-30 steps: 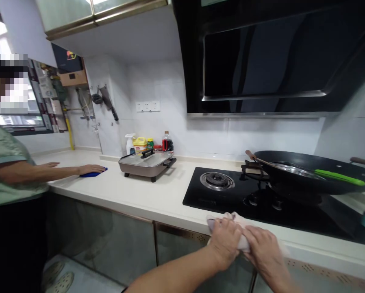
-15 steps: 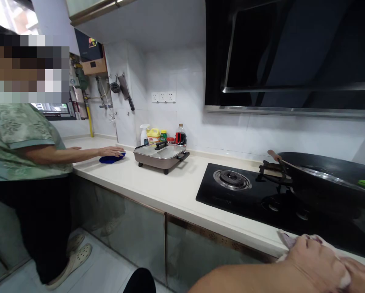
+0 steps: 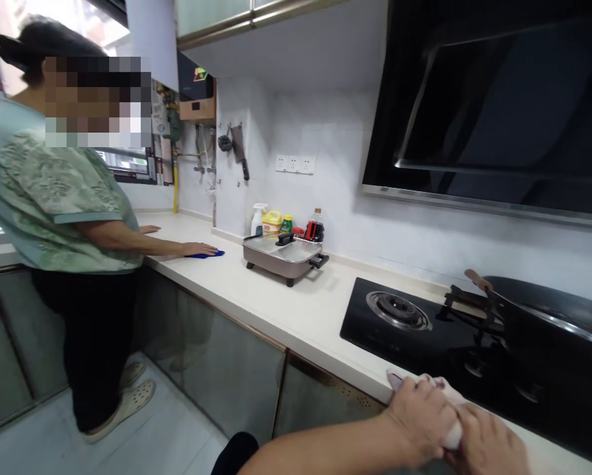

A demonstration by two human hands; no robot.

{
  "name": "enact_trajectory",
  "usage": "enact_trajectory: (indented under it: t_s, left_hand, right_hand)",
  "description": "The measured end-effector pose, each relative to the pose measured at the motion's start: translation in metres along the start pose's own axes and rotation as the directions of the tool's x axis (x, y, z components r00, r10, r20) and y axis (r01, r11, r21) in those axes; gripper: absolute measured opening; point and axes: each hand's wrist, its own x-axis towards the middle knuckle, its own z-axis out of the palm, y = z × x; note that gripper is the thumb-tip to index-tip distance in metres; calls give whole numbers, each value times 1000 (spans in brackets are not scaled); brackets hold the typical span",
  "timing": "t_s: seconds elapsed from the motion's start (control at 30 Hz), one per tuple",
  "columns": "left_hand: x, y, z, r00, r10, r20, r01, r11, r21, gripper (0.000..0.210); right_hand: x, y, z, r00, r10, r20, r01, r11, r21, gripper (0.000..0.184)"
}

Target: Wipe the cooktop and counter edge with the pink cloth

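Cloth (image 3: 444,389) at counter edge (image 3: 325,359), both hands (image 3: 419,415) pressing

Left hand (image 3: 419,417) and right hand (image 3: 488,445) lie side by side, palms down, fingers curled.

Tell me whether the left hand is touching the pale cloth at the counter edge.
Touching. The head view shows the left hand pressed down on the pale cloth, its fingers curled over it, beside the right hand.
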Motion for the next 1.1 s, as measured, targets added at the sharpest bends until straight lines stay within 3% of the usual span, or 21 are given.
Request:
enact_trajectory:
  t_s: [0.2, 0.3, 0.43, 0.57, 0.77, 0.9, 1.1]
  left_hand:
    - [-97, -99, -28, 963, -161, 217, 179, 982, -65, 79]
    - [-140, -144, -40, 932, -235, 276, 270, 958, -95, 87]
    - [-192, -195, -47, 907, -344, 244, 373, 924, -82, 95]
    - [-231, -232, -51, 891, -419, 176, 432, 901, -40, 87]
    - [-252, -254, -54, 869, -474, 141, 479, 878, 2, 85]
    - [-252, -249, -52, 846, -525, 92, 525, 851, 27, 80]
    - [-246, -241, -59, 823, -566, 50, 562, 824, 81, 73]
  right_hand:
    - [93, -123, 22, 992, -119, 30, 116, 990, 83, 54]
    - [133, -179, 31, 983, -165, 81, 157, 983, 96, 56]
    - [179, -243, 33, 953, -243, 181, 219, 966, 140, 56]
    - [214, -288, 29, 916, -295, 272, 239, 946, 220, 58]
    - [236, -317, 35, 908, -285, 307, 208, 943, 262, 59]
    - [232, -325, 42, 930, -247, 273, 185, 954, 236, 35]
    - [222, -327, 50, 959, -225, 172, 184, 956, 227, 32]
